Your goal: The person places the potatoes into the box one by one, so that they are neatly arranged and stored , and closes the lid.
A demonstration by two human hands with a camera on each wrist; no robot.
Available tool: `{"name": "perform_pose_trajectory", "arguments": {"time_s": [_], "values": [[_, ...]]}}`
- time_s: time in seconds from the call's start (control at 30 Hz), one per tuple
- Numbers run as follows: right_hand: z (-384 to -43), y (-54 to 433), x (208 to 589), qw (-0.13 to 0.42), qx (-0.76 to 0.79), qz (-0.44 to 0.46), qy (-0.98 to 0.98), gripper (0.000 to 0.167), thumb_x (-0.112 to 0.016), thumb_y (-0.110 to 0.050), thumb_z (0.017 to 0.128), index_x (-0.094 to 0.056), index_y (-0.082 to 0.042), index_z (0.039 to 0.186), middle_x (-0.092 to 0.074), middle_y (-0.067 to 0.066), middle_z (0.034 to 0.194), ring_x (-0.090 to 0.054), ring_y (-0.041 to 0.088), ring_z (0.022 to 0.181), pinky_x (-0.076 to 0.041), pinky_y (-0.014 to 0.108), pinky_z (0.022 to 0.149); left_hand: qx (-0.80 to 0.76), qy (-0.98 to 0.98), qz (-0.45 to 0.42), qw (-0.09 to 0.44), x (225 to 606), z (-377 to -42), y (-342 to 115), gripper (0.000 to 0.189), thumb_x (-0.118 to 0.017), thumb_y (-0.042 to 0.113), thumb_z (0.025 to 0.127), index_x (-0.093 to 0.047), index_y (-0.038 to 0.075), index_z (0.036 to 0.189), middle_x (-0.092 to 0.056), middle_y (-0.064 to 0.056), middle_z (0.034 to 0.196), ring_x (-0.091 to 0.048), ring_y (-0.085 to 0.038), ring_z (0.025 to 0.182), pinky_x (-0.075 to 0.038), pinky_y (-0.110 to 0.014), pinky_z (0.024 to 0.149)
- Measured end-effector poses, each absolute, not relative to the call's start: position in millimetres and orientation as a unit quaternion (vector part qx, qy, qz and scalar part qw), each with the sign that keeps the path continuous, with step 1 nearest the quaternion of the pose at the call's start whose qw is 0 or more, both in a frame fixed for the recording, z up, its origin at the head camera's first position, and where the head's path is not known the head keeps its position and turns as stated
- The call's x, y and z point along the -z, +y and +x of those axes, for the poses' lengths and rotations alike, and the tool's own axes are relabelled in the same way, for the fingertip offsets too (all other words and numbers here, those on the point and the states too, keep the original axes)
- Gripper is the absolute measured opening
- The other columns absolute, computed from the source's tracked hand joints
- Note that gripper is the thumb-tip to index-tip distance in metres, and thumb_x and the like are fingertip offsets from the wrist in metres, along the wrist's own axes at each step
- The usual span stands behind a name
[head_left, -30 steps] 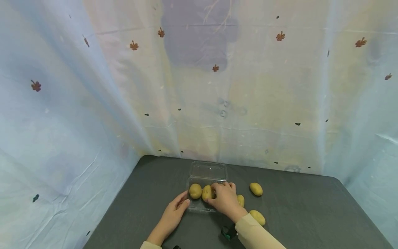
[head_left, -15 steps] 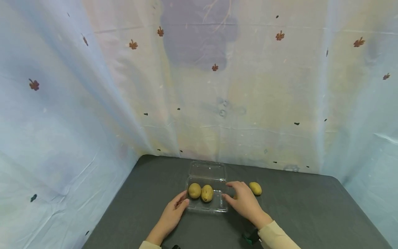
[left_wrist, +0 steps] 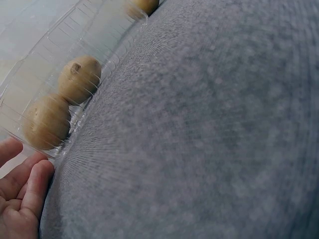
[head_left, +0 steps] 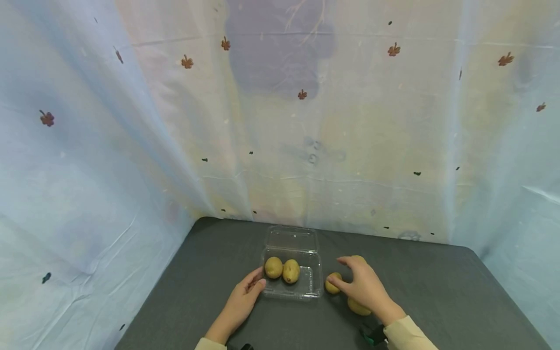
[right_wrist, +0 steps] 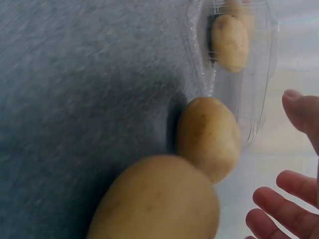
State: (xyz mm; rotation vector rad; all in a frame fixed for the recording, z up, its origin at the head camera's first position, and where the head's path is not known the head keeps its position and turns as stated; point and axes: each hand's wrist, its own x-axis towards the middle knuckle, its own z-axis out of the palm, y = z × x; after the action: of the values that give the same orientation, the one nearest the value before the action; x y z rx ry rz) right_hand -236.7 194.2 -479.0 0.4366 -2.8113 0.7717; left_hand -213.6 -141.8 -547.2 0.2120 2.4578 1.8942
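A clear plastic clamshell box (head_left: 311, 289) lies with its lid (head_left: 292, 238) raised at the back. Two potatoes sit inside, a rounder potato (head_left: 273, 268) at left and a longer potato (head_left: 291, 271) beside it. My left hand (head_left: 241, 300) rests against the box's left side, fingertips at its wall; in the left wrist view those fingers (left_wrist: 37, 186) lie along the corner. Right of the box, my right hand (head_left: 365, 286) hovers over loose potatoes, thumb and fingers spread, holding nothing. Close under it are one potato (right_wrist: 209, 137) near the box and a nearer potato (right_wrist: 157, 199).
A third loose potato (head_left: 358, 258) shows partly behind the right hand. The dark grey table (head_left: 437, 296) reaches back to a patterned curtain (head_left: 372, 121), which also hangs along the left side.
My right hand has let go of the longer potato inside the box and moved right, out over the loose potatoes. My left hand has stayed at the box's side.
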Motion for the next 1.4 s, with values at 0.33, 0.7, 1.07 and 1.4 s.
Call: {"name": "perform_pose_trajectory", "arguments": {"time_s": [0.33,0.7,1.07,1.4], "values": [[-229,221,485,0.060,-0.276,0.112,-0.953,0.071,-0.072,-0.058,0.079,-0.059,-0.011,0.130,-0.061,0.004,0.125,-0.058,0.027,0.110,-0.048,0.050,0.090,-0.600,0.797,0.062,0.017,550,-216,-142,0.056,-0.049,0.043,0.101,-0.042,0.012,0.146,-0.047,-0.012,0.143,-0.046,-0.027,0.129,-0.040,-0.046,0.104],[-221,242,498,0.013,-0.300,0.066,-0.952,0.070,-0.072,-0.057,0.080,-0.057,-0.009,0.129,-0.061,0.005,0.123,-0.060,0.028,0.108,-0.050,0.049,0.087,-0.605,0.794,0.060,0.029,549,-216,-144,0.057,-0.049,0.043,0.101,-0.041,0.011,0.147,-0.046,-0.013,0.144,-0.045,-0.028,0.130,-0.039,-0.047,0.104],[-217,267,511,-0.112,-0.457,0.076,-0.879,0.058,-0.066,-0.037,0.092,-0.049,-0.002,0.136,-0.061,0.007,0.105,-0.057,0.021,0.096,-0.050,0.030,0.074,-0.611,0.787,0.072,0.042,548,-215,-143,0.058,-0.048,0.045,0.101,-0.039,0.012,0.148,-0.045,-0.014,0.145,-0.045,-0.030,0.130,-0.040,-0.048,0.103],[-215,273,524,-0.142,-0.476,0.109,-0.861,0.046,-0.070,-0.028,0.090,-0.051,-0.004,0.124,-0.053,0.010,0.110,-0.049,0.023,0.099,-0.043,0.030,0.076,-0.606,0.792,0.066,0.031,549,-215,-142,0.056,-0.049,0.042,0.101,-0.039,0.013,0.148,-0.045,-0.012,0.145,-0.044,-0.027,0.131,-0.039,-0.046,0.105]]}}
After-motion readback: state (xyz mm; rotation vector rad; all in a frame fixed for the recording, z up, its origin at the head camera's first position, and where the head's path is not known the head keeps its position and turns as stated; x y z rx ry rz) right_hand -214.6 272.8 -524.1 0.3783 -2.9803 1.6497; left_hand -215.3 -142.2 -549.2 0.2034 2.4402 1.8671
